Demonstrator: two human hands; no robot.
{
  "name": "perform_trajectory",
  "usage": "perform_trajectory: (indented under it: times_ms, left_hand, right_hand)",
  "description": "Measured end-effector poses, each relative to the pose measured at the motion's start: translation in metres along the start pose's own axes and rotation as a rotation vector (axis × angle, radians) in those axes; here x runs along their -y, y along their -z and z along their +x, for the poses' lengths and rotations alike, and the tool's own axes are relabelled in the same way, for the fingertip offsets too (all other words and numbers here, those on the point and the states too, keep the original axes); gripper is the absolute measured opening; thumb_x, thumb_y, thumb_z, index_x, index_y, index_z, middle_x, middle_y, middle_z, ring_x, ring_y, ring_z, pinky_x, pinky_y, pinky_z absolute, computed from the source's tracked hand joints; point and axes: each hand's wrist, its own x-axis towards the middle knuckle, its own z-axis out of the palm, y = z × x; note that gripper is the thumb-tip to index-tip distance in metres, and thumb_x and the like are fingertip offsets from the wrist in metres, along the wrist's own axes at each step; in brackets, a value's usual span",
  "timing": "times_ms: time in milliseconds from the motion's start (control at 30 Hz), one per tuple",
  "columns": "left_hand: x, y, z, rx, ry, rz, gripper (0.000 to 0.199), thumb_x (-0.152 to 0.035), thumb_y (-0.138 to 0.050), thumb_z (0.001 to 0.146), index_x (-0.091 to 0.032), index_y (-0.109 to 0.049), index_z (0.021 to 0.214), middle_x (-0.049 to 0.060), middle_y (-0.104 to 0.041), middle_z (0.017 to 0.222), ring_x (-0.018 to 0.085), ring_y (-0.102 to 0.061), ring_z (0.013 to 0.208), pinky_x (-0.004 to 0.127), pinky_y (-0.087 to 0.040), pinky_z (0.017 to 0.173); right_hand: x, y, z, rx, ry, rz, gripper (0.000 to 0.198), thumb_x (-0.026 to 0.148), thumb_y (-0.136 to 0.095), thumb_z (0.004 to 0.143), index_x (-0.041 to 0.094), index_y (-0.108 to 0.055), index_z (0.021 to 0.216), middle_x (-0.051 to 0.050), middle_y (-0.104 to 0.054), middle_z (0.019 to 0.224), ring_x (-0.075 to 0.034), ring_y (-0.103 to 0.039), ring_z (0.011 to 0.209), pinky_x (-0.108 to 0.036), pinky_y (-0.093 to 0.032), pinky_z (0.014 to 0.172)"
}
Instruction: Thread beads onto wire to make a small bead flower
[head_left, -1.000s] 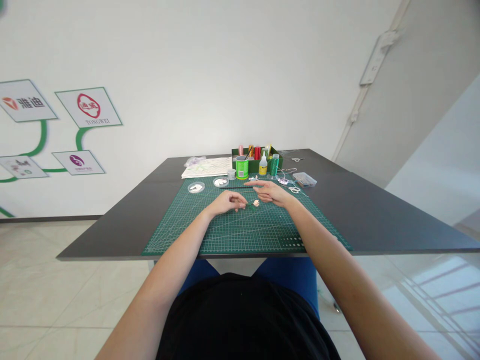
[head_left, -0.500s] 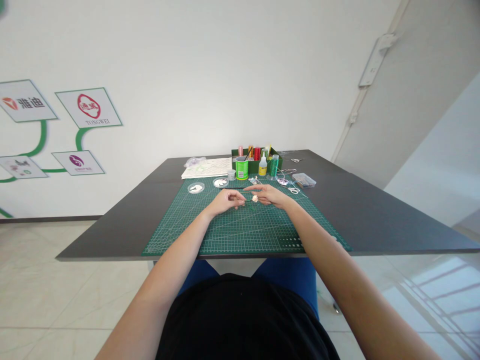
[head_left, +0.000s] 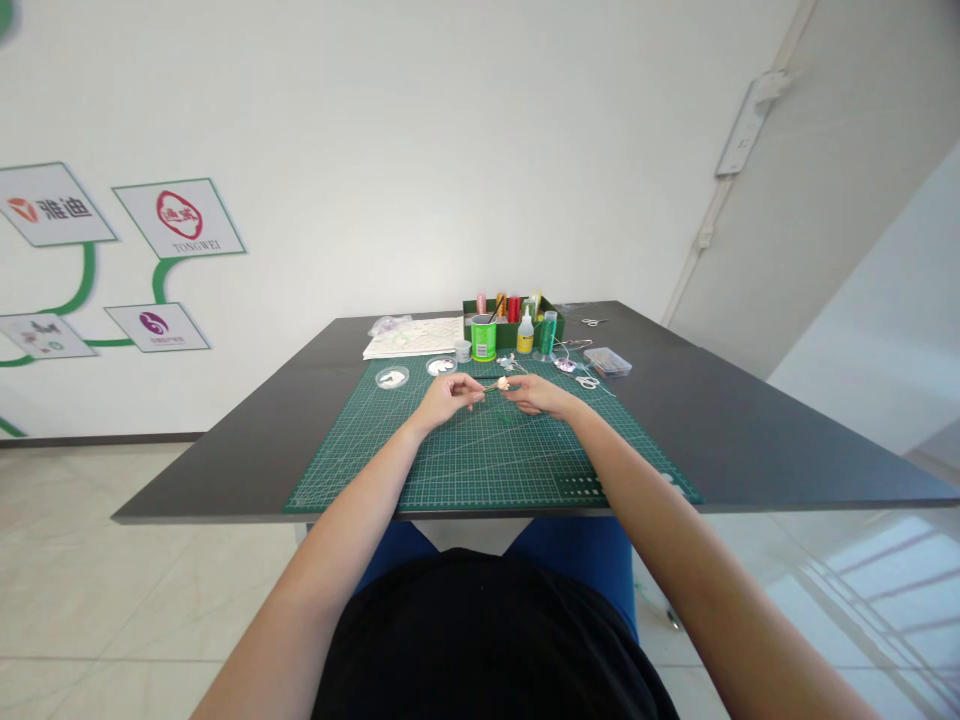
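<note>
A small pale cream flower (head_left: 502, 383) on a thin green stem is held above the green cutting mat (head_left: 480, 470). My left hand (head_left: 448, 400) pinches the stem between thumb and fingertips. From the other side, my right hand (head_left: 541, 394) has its fingers closed at the flower head, with the thumb side touching the petals. The exact contact of the right fingertips is too small to make out. Just beyond the left hand lie two shallow round dishes, a left dish (head_left: 392, 377) and a right dish (head_left: 441, 366), holding small white pieces.
A green can (head_left: 484, 338), a yellow-labelled glue bottle (head_left: 525, 332) and a green thread spool (head_left: 548, 331) stand before a dark green box (head_left: 555, 322) of coloured spools. White sheets (head_left: 416, 336) lie left. Scissors (head_left: 587, 382) and a clear plastic case (head_left: 607, 362) lie right.
Both hands have shifted slightly, and the flower has risen a little and moved left. My right fingers, stretched out above the flower before, are now drawn in against it.
</note>
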Motion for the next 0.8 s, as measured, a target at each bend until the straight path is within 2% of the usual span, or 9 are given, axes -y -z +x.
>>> perform_trajectory:
  times_ms: [800]
  left_hand:
    - [0.0046, 0.0068, 0.0045, -0.219, -0.085, -0.008, 0.036, -0.04, -0.084, 0.068, -0.013, -0.07, 0.086, 0.004, -0.07, 0.074, 0.012, -0.06, 0.059, 0.027, -0.05, 0.059]
  right_hand:
    - [0.0002, 0.0008, -0.0013, 0.147, 0.054, -0.086, 0.048, 0.034, -0.065, 0.088, 0.006, -0.065, 0.128, 0.013, -0.031, 0.041, -0.006, -0.025, 0.035, -0.02, -0.02, 0.039]
